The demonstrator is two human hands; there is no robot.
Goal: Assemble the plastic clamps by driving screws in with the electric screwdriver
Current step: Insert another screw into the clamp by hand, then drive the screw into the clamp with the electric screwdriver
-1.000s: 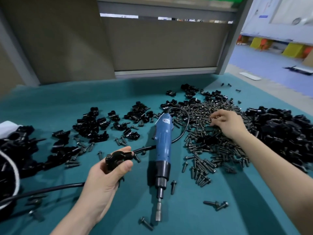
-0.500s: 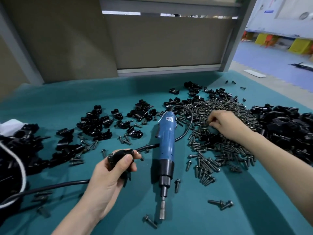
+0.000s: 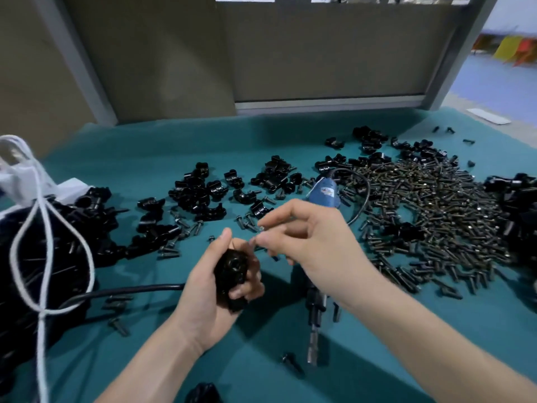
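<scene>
My left hand point(image 3: 209, 289) grips a black plastic clamp point(image 3: 232, 271) above the teal table point(image 3: 436, 324), its hole facing up. My right hand point(image 3: 308, 239) is just right of it and pinches a small screw point(image 3: 259, 229) between thumb and forefinger, close above the clamp. The blue electric screwdriver point(image 3: 324, 196) lies on the table under my right hand, its bit point(image 3: 313, 349) pointing toward me; its middle is hidden by the hand. A large heap of dark screws point(image 3: 430, 216) lies to the right.
Loose black clamps point(image 3: 203, 196) and stray screws are scattered across the middle of the table. A bag of black parts point(image 3: 37, 257) with a white cord point(image 3: 43, 257) sits at left. More black clamps point(image 3: 517, 205) pile at the right edge. The screwdriver's black cable point(image 3: 125, 290) runs left.
My right hand left the screw heap and came over to the clamp with a screw pinched in it. My left hand turned the clamp up and lifted it a little.
</scene>
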